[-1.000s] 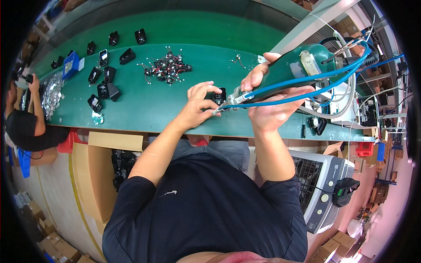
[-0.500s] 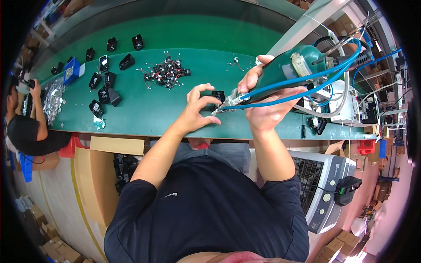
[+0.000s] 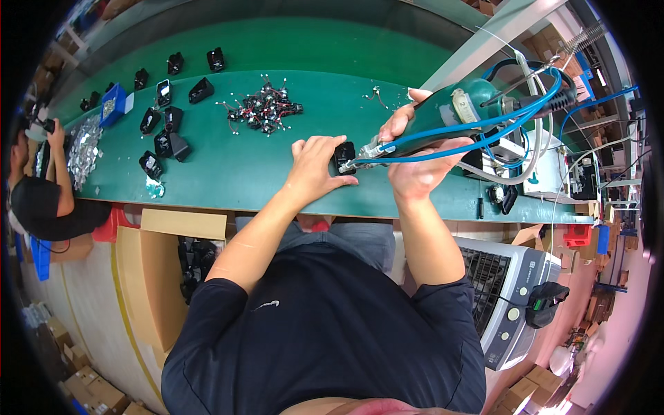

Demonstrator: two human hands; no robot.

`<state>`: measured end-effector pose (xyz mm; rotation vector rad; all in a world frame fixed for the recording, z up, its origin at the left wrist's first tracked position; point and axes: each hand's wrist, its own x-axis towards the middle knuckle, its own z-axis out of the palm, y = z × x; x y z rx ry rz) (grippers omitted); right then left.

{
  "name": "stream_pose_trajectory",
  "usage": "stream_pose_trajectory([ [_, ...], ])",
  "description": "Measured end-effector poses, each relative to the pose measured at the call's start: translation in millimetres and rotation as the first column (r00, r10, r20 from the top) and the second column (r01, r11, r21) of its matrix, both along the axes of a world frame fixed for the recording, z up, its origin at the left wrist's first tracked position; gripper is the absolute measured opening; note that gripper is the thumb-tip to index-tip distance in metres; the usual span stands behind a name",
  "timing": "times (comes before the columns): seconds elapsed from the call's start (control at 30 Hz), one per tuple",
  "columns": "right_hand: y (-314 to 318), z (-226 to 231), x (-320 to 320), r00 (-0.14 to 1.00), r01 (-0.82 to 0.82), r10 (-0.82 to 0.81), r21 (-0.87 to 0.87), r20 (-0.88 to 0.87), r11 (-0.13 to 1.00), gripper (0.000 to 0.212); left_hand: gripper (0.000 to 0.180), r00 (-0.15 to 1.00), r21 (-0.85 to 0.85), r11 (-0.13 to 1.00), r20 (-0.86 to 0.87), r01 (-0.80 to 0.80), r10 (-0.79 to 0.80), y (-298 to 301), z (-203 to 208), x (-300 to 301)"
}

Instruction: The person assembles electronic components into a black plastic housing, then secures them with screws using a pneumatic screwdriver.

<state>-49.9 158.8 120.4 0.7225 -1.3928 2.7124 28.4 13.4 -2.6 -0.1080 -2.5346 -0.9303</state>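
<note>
My left hand (image 3: 311, 169) lies on the green bench with its fingers curved around a small black plastic housing (image 3: 343, 153), pinching it between thumb and fingertips. My right hand (image 3: 422, 178) supports a dark green power screwdriver (image 3: 434, 116) from below, with fingers wrapping over its far side. Two blue air hoses (image 3: 453, 151) run along the tool to its metal nose. The nose points left and meets the near edge of the housing; whether it touches a screw is too small to see.
A pile of small wired parts (image 3: 264, 107) sits beyond my left hand. Several black housings (image 3: 166, 144) stand farther left, near a blue bin (image 3: 111, 109). A co-worker (image 3: 45, 187) sits at the far left. White equipment (image 3: 546, 162) and cables stand on the right.
My left hand has closed from a spread position onto the black housing. The screwdriver's nose has shifted slightly right and away from me, up to the housing.
</note>
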Motion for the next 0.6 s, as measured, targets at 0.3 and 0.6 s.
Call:
stream_pose_trajectory([
  [0.3, -2.6, -1.0, 1.5, 1.000, -0.010, 0.010, 0.008, 0.005, 1.000, 0.110, 0.091, 1.000, 0.025, 1.000, -0.008, -0.008, 0.008, -0.7, -0.9, 1.4],
  [0.6, 0.6, 1.7, 0.2, 0.997, -0.078, 0.079, 0.059, -0.024, 0.995, 0.107, 0.090, 0.999, 0.030, 0.999, -0.039, -0.013, 0.014, -1.4, -3.2, 0.7],
])
